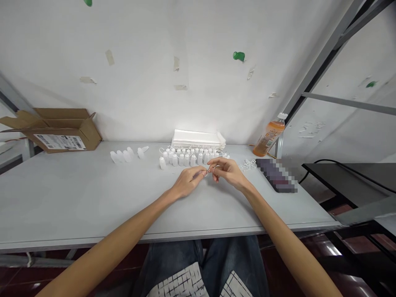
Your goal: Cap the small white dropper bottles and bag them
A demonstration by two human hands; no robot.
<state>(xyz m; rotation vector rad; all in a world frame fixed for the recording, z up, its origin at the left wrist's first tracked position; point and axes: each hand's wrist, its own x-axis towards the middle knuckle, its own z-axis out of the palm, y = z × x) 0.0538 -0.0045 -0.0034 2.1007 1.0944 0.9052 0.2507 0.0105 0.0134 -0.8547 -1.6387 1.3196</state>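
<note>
My left hand (188,181) and my right hand (227,171) meet above the table, fingertips nearly touching. Both are closed in a pinch on a small white loop (206,174), which looks like thin cord; its finer detail is too small to make out. Just beyond my hands, small white bottles (181,159) stand upright in rows, several with thin white loops at their tops. To the right of my right hand lies a loose heap of white cord pieces (247,165). Several more white pieces (126,155) lie at the left, apart from the rows.
A stack of white sheets or trays (198,138) rests against the wall. An open cardboard box (64,134) occupies the back left. At the right are an orange drink bottle (270,136) and a pixelated phone-like slab (276,176). The grey table (93,206) ends near my lap.
</note>
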